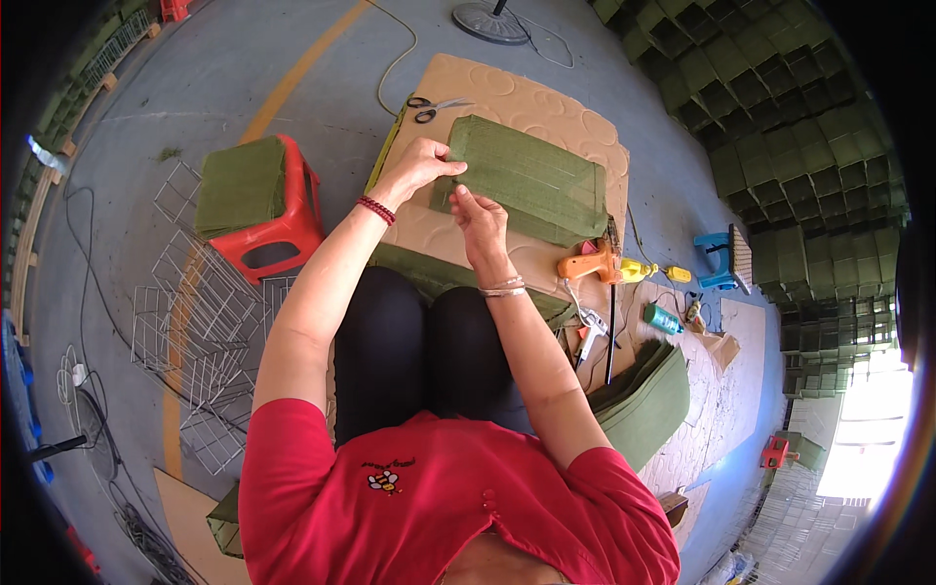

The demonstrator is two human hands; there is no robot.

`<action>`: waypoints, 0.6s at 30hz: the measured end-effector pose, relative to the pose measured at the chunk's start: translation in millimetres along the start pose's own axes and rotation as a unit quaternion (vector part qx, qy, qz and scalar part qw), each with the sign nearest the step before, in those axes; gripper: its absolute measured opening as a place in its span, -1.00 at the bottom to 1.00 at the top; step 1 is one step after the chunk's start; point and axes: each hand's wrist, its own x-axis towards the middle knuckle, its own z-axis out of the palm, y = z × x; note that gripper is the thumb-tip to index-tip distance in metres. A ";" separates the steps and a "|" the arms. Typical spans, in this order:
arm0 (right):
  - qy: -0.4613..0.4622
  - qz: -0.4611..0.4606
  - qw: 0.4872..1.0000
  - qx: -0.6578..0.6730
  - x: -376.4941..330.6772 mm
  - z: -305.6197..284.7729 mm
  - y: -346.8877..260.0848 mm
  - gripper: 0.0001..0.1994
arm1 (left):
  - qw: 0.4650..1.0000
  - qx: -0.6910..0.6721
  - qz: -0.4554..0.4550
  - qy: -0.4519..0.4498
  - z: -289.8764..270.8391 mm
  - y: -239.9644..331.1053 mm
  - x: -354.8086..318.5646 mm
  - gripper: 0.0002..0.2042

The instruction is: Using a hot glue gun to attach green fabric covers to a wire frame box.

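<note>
A green felt-covered box (534,177) lies on a brown cardboard sheet (531,96) in front of my knees. My left hand (421,164) pinches the near-left corner of the box from above, fingers closed on its edge. My right hand (478,216) grips the same edge just below, thumb and fingers pressed on the felt. A red bead bracelet is on my left wrist and a silver bangle on my right.
Scissors (435,105) lie at the cardboard's far-left corner. An orange glue gun (588,263), small bottles and pliers (588,331) sit to the right. Green felt sheets (651,400) pile by my right elbow. A red stool (276,214) carrying felt and wire grids (195,322) stand left. Finished green boxes (780,127) stack at right.
</note>
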 end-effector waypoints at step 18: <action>0.055 -0.114 0.992 0.009 8.6 8.7 25.5 -0.87 | 0.999 -0.047 0.008 -0.016 0.1 -16.2 -14.2 -0.81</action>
